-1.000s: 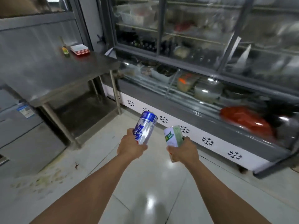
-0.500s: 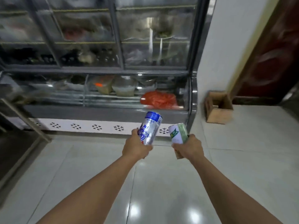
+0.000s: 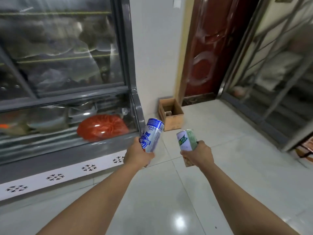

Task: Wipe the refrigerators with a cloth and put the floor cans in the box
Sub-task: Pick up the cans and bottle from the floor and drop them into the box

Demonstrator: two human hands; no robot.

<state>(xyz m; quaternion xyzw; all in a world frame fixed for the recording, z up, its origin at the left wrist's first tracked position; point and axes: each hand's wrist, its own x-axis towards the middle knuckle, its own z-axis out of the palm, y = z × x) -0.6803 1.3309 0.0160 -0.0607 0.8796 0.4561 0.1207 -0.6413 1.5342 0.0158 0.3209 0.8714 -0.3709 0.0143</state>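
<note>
You stand on the pale tiled floor [image 3: 220, 167] with a can in each hand, facing a corner where the open cardboard box [image 3: 172, 116] sits against the wall, just beside the end of the glass-fronted refrigerator [image 3: 67, 99]. Your left hand [image 3: 138, 154] has its fingers wrapped around the lower half of the blue-and-silver can [image 3: 152, 135]. Your right hand [image 3: 197, 154] has its fingers clamped on the green-and-white can [image 3: 186, 139], with a second, brownish object pressed beneath it in the same grip; what that object is cannot be made out.

Both cans are held in the air, near each other but apart, and well short of the box. The blue-and-silver can's long axis tilts, its upper end leaning away from you and to the right, toward the box. The green-and-white can leans slightly left, its upper rim pointing up and away.

The cans look like thin metal: stiff enough for a firm mid-body grip, probably light if empty, smooth and a little slippery, and likely to dent under a hard squeeze. Holding around the cylinder wall, as you do now, seems the safest hold. The box opening faces up, so each can should drop in end-first or on its side.
</note>
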